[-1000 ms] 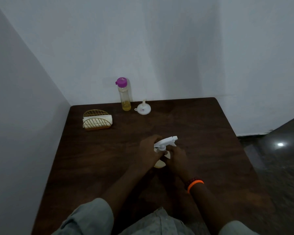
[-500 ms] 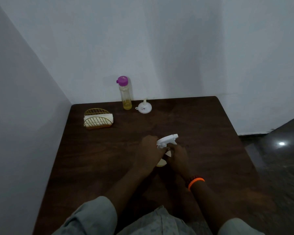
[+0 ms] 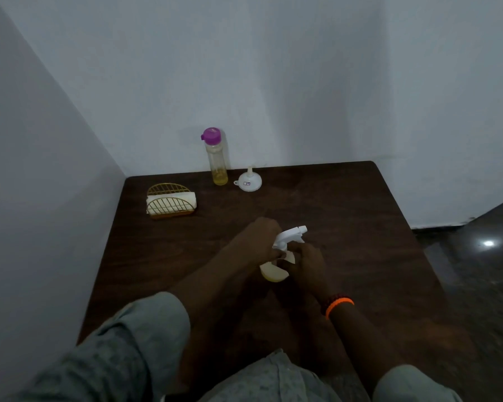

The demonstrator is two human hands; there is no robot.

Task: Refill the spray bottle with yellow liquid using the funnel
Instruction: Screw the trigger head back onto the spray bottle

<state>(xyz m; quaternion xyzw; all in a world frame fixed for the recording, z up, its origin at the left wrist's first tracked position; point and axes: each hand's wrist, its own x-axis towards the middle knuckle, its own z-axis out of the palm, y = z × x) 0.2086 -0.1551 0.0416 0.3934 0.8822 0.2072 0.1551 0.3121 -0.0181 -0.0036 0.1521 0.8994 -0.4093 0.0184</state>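
Between both hands (image 3: pixel 285 250), spray bottle (image 3: pixel 273 271), yellow liquid low

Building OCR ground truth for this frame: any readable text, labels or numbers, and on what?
Funnel: one small sticker with dark marks on its bowl, too small and blurred to read.
Purple-capped bottle, spray bottle, napkin holder: no text visible.
Readable text: none.

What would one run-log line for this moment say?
stage: opening | left hand: grips white trigger spray head | right hand: holds pale spray bottle | white plastic funnel: untouched
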